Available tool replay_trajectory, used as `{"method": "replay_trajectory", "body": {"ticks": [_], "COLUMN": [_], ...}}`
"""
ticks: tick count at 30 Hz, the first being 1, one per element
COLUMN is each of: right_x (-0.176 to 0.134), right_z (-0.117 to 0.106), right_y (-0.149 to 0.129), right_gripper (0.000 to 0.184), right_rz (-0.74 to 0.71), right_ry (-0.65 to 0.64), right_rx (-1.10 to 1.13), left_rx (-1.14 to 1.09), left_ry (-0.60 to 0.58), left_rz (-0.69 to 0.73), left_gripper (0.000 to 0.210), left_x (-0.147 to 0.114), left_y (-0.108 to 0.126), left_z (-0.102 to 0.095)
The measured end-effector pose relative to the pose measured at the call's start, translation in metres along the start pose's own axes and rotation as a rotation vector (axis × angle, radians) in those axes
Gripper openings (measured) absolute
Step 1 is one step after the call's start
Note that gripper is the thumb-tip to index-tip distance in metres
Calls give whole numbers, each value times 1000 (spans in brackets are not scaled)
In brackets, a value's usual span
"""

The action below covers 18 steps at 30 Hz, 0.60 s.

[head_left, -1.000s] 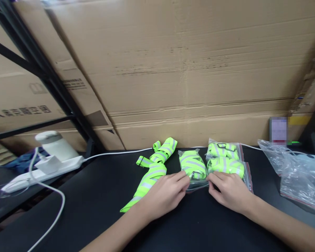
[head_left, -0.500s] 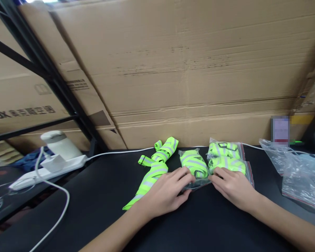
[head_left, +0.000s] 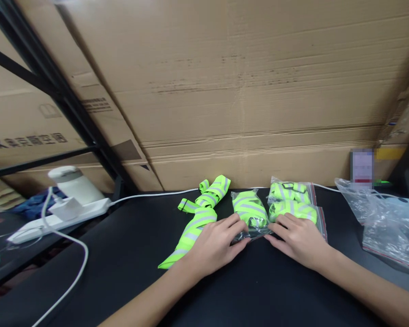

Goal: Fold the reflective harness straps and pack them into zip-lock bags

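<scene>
A clear bag (head_left: pixel 248 206) w/ a wound hi-vis green strip inside is laid on the black tabletop (head_left: pixel 255 290), in front of & btwn both hands. Its near edge is pinched btwn thumb & fingertips of the L hand (head_left: pixel 216 243); nr its R corner, the same edge is pinched by thumb & index of the R hand (head_left: pixel 300 238), other fingers bent close together. Two more bagged strips (head_left: pixel 289 193) are set just to the R, one behind the other, the nearer partly covered by R hand. A loose green strip (head_left: pixel 191 234) is stretched out on the L, partly hidden behind L hand. Unfilled clear bags (head_left: pixel 391 234) are piled far R. Power strip (head_left: pixel 95 210) & white bottle (head_left: pixel 80 186) are seen far L; cardboard (head_left: pixel 231 100) is stood behind.
</scene>
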State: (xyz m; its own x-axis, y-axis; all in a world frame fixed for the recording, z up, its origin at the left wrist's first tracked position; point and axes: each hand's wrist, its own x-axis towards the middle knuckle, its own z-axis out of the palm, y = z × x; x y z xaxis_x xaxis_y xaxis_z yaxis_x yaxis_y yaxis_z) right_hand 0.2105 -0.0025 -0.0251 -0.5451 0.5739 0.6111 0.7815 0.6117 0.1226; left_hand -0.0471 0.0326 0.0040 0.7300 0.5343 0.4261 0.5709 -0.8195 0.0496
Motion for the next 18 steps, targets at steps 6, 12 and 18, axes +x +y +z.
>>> {"method": "replay_trajectory", "body": {"ticks": [6,12,18], "right_x": [1,2,0], "right_z": [4,3,1], "right_y": [0,-1,-1], "right_gripper": [25,17,12], "right_rz": [-37,-23,-16], "right_ry": [51,31,-14], "right_rx": [-40,-35,9], "left_rx": [-50,8,76], "left_ry": [70,31,-84], "left_rz": [23,96,107], "left_gripper": [21,18,17], "left_x": [-2,-1,0], "left_y": [-3,-3,0], "left_z": [3,1,-8]}}
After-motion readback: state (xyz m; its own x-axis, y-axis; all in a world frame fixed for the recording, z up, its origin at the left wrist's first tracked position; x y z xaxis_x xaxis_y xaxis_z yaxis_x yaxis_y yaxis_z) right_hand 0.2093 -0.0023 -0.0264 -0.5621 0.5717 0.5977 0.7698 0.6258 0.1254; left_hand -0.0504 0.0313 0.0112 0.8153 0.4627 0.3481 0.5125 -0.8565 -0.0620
